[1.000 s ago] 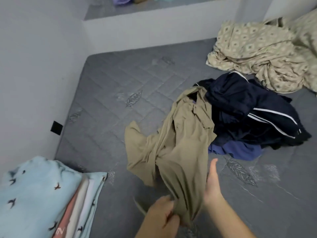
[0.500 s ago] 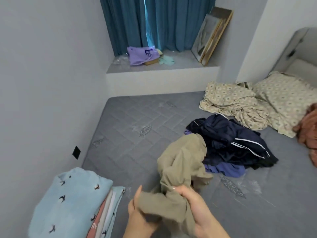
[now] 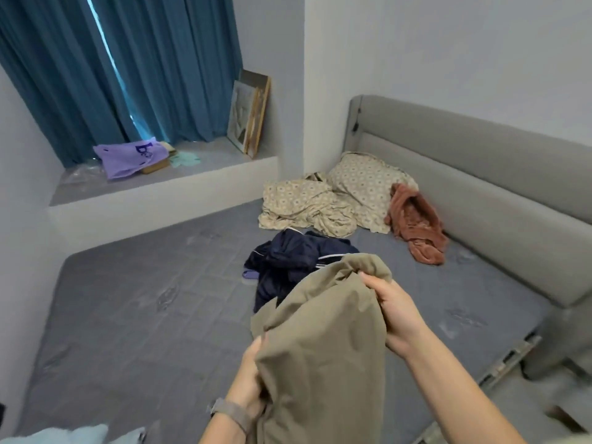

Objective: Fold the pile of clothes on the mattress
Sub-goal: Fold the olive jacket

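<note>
I hold a khaki garment [image 3: 320, 341] up in the air above the grey mattress [image 3: 134, 302]. My left hand [image 3: 248, 373] grips its lower left edge, and most of that hand is hidden by the cloth. My right hand [image 3: 397, 310] grips the bunched top right edge. Behind the garment, a pile of dark navy clothes [image 3: 288, 261] with white stripes lies on the mattress, with a bit of purple cloth at its left.
A patterned beige sheet [image 3: 304, 206] and pillow [image 3: 368, 184] lie at the head, with a rust-brown garment [image 3: 416, 222] beside the grey headboard [image 3: 480, 174]. Folded light-blue cloth [image 3: 64, 435] sits at the bottom left. A window ledge [image 3: 160, 187] carries a purple bag and picture frames.
The khaki garment has come up off the mattress and now hangs between both hands. My view has tilted up and to the right, bringing the headboard and curtains into sight.
</note>
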Demonstrator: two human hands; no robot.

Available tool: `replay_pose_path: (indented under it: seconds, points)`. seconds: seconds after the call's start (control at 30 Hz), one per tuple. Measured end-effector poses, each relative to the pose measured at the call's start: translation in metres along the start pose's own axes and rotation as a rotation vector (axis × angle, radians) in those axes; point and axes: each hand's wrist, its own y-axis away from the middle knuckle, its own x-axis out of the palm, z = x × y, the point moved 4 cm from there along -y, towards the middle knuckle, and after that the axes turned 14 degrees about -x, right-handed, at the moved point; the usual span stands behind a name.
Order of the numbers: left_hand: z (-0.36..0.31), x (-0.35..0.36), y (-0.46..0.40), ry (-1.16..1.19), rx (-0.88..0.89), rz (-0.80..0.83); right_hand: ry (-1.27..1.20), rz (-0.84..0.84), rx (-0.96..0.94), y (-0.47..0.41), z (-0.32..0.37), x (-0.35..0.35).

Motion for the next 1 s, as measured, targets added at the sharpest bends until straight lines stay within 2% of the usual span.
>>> replay_pose_path:
  seconds: [0.1,0.13,0.2,0.3,0.43,0.47,0.53,0.63,0.7,0.77,0.87,0.93,1.0]
  points:
    - [-0.028,0.069,0.005,-0.04,0.13,0.147,0.399,-0.141,-0.079,-0.025,0.015,-0.078]
    - [-0.036,0.091,0.008,-0.046,0.158,0.167,0.61,-0.187,-0.091,-0.032,0.017,-0.111]
    - [-0.039,0.147,0.011,-0.071,0.191,0.243,0.908,-0.221,-0.112,-0.041,0.016,-0.165]
    - [-0.033,0.239,0.012,-0.157,0.225,0.366,0.964,-0.145,-0.138,-0.04,0.014,-0.221]
    - [-0.008,0.366,0.001,-0.414,0.303,0.372,0.927,0.179,0.205,-0.028,0.017,-0.287]
    - [-0.004,0.395,0.0,-0.458,0.328,0.368,0.992,0.224,0.184,-0.03,0.022,-0.305]
    - [0.001,0.437,-0.006,-0.467,0.335,0.342,1.051,0.229,0.026,-0.045,0.042,-0.334]
    - [-0.006,0.467,-0.02,-0.416,0.319,0.28,0.939,0.097,-0.109,-0.074,0.07,-0.375]
    - [-0.015,0.474,-0.027,-0.409,0.334,0.258,0.82,0.016,-0.134,-0.092,0.087,-0.386]
    - [-0.02,0.48,-0.036,-0.428,0.366,0.288,0.562,-0.086,-0.08,-0.106,0.098,-0.386]
    - [-0.017,0.495,-0.042,-0.528,0.388,0.4,0.074,-0.401,0.013,-0.12,0.111,-0.392]
    - [-0.005,0.503,-0.049,-0.59,0.314,0.45,-0.064,-0.534,-0.021,-0.126,0.133,-0.396]
    - [0.01,0.509,-0.054,-0.564,0.127,0.532,-0.113,-0.557,-0.063,-0.126,0.155,-0.394]
